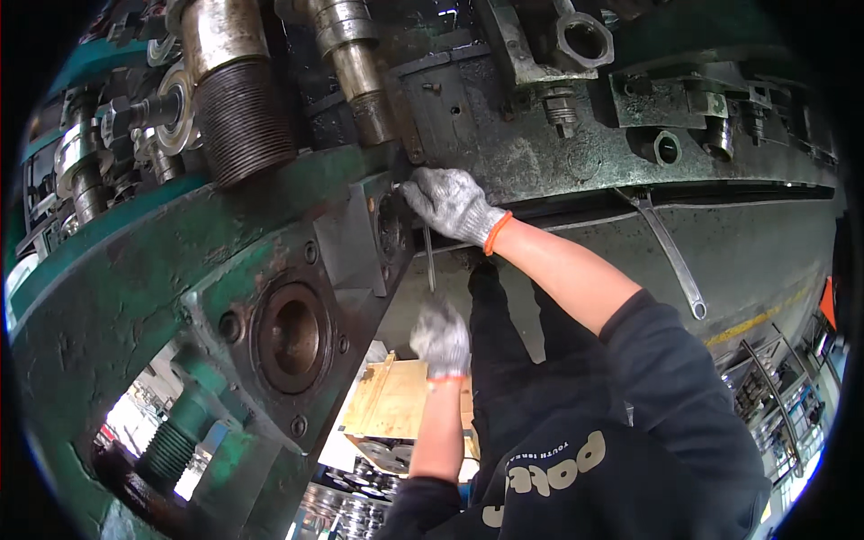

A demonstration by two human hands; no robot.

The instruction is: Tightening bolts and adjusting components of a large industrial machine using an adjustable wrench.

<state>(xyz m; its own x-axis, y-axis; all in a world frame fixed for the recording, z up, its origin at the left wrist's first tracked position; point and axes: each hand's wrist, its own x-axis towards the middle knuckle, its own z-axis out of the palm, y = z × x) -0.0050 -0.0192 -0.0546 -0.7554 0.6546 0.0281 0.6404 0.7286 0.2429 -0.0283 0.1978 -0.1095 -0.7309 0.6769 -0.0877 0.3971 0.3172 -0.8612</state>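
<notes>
My right hand [450, 209], in a grey knitted glove with an orange cuff, is closed at the edge of a round flange [391, 225] on the green machine frame. Down from under its fingers runs a slim metal bar [430, 263]; its upper end is hidden by the glove. Below the bar's lower end is my left hand [441, 340], gloved the same way. Motion smears its fingers, and I cannot tell whether it touches the bar. A second, larger bolted flange [295, 337] with a round bore sits to the left of both hands.
A wrench [670, 256] hangs from the dark machine bed [576, 162] at right. Above left stand a thick threaded shaft [241, 117] and a thinner steel shaft [355, 67]. Below are a wooden crate [391, 400] and stacked metal parts [346, 504]. A metal rack [774, 387] stands far right.
</notes>
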